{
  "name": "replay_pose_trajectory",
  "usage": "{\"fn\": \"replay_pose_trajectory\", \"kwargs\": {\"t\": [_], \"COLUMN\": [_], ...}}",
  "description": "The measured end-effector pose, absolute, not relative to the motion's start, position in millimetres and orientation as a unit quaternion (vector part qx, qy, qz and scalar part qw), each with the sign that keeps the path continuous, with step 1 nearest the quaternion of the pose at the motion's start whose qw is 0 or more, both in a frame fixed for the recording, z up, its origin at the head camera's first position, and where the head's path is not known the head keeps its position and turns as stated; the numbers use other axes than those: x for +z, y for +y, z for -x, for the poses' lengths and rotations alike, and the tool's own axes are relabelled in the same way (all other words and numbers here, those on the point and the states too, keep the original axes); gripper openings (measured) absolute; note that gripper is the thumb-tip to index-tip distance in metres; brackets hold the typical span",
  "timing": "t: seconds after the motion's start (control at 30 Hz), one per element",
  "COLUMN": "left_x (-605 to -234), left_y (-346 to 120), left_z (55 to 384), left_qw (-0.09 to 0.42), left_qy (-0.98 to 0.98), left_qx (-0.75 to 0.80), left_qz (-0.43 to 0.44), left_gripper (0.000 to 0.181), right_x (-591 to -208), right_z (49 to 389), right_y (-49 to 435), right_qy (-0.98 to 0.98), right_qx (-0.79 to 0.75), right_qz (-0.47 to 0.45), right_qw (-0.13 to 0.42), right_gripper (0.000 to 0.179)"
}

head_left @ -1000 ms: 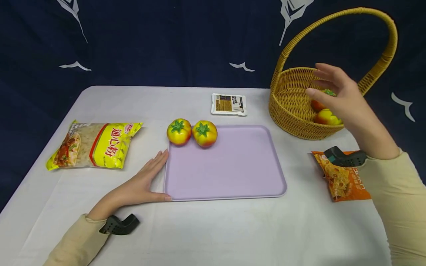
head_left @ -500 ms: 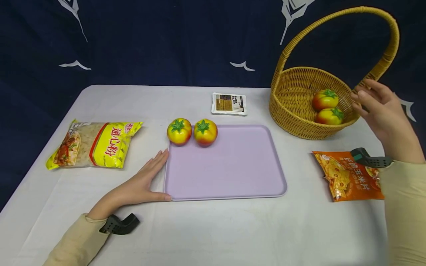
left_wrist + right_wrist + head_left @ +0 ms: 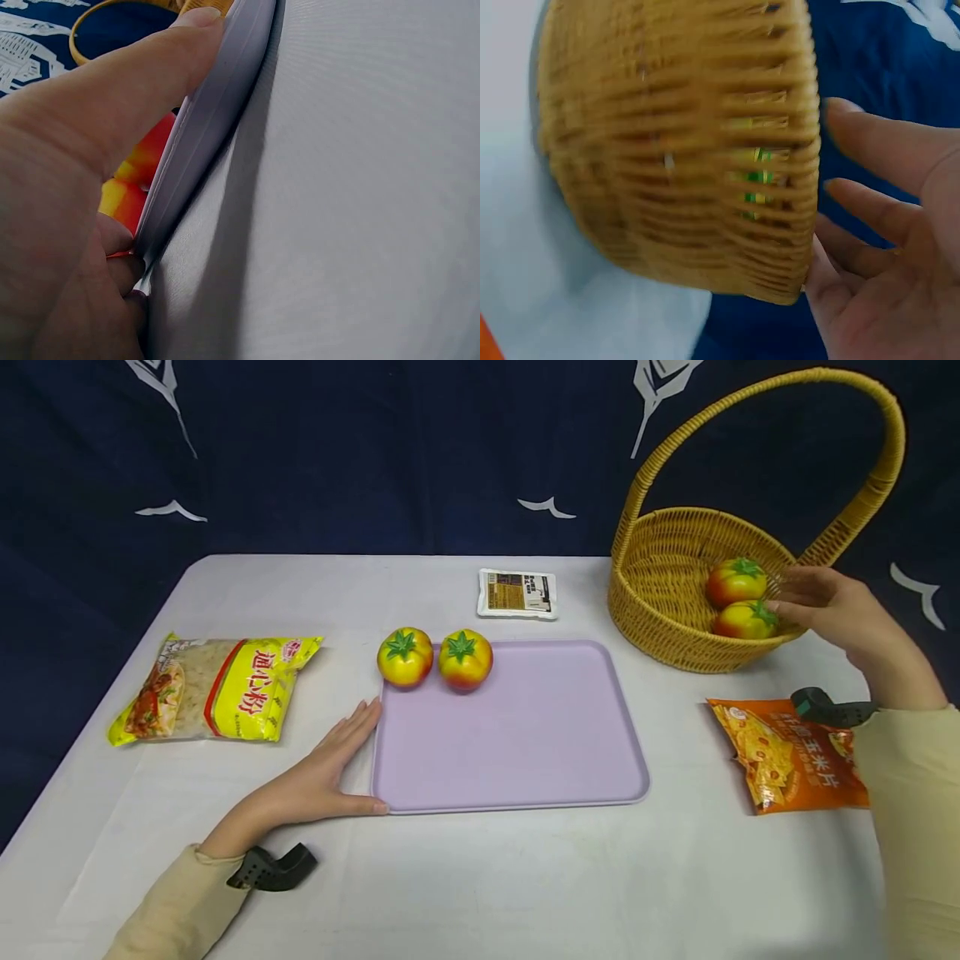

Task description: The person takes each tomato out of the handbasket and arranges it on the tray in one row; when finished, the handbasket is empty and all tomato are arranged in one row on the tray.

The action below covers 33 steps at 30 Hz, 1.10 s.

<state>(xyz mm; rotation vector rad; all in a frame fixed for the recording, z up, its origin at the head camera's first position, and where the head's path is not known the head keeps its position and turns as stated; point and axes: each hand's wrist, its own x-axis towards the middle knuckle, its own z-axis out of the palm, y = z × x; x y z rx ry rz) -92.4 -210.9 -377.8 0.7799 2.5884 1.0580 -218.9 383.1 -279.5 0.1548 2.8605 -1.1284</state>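
Observation:
My left hand [image 3: 315, 785] rests against the left edge of a lilac tray [image 3: 510, 735], fingers straight and thumb at the near corner. In the left wrist view the thumb touches the tray's rim [image 3: 214, 97]. Two yellow-red tomatoes [image 3: 466, 660] with green tops sit at the tray's far left. At the right side of a wicker basket [image 3: 652, 627], my right hand [image 3: 855, 614] reaches over the rim, fingers loosely bent beside two more tomatoes [image 3: 737, 583]. Nothing shows in its grasp. The right wrist view shows the basket's woven wall [image 3: 675, 150] with the fingers spread at its rim.
A yellow bag of pasta [image 3: 217, 689] lies on the left. Behind the tray is a small white packet [image 3: 517, 594]. An orange snack bag [image 3: 795, 756] lies under the right forearm. The basket's tall handle [image 3: 757, 389] arches above it.
My right hand first swung right, away from above the basket, to its right side, then shifted slightly left and down over the rim towards the tomatoes. The left hand stays at the tray.

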Motion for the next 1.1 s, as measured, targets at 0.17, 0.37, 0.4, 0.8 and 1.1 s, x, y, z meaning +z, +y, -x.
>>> {"fn": "replay_pose_trajectory", "kwargs": {"t": [0.17, 0.37, 0.4, 0.8, 1.1], "left_x": [-377.9, -375.5, -375.3, -376.2, -375.6], "left_y": [-209.7, -209.6, -209.6, -209.5, -209.6], "left_z": [92.5, 92.3, 92.2, 93.3, 92.7], "left_qw": [0.120, 0.128, 0.129, 0.125, 0.125], "left_qy": [0.887, 0.891, 0.891, 0.891, 0.890], "left_qx": [0.358, 0.352, 0.352, 0.353, 0.354], "left_qz": [-0.266, -0.257, -0.256, -0.257, -0.257], "left_gripper": [0.116, 0.118, 0.118, 0.118, 0.117], "right_x": [-274.4, -278.1, -279.5, -284.1, -284.7], "right_z": [225.7, 229.1, 229.5, 238.3, 250.8], "right_y": [382.9, 375.5, 373.3, 358.8, 353.4], "right_qy": [0.954, 0.954, 0.954, 0.961, 0.964], "right_qx": [-0.286, -0.277, -0.278, -0.232, -0.179], "right_qz": [-0.006, 0.011, 0.013, 0.064, 0.122], "right_qw": [0.087, 0.112, 0.111, 0.133, 0.155], "right_gripper": [0.071, 0.070, 0.070, 0.069, 0.060]}}
